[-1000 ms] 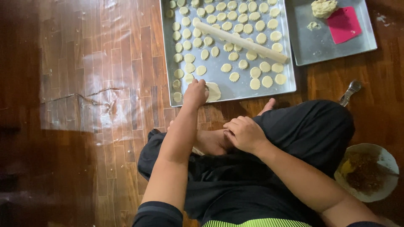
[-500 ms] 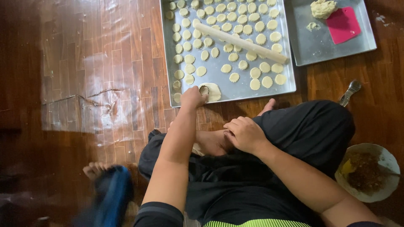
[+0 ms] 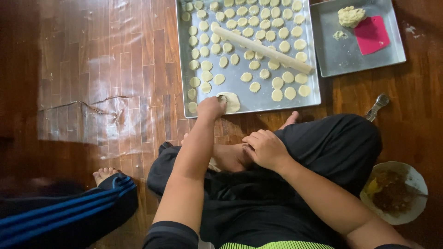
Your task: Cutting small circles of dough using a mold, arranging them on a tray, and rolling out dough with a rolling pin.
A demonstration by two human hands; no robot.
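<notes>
Dark wood floor (image 3: 115, 69), metal tray (image 3: 258, 99)

big tray (image 3: 184, 55) cut off at top; left hand (image 3: 210, 108) hides cutter; bystander's leg (image 3: 60, 214) blurred.

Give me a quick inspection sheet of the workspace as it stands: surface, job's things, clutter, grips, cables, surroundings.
Surface: dark wooden floor, with a clear plastic sheet laid left of the trays.
Job's things: large metal tray covered with small round dough pieces; a rolling pin lies slanted across them; one flattened dough piece at the near edge.
Clutter: smaller tray with a dough lump and a red scraper; bowl of brown filling; a metal tool on the floor.
Grips: left hand presses on the flattened dough; right hand rests on the person's foot, holding nothing.
Cables: nothing seen.
Surroundings: another person's leg in blue-striped trousers, lower left.
</notes>
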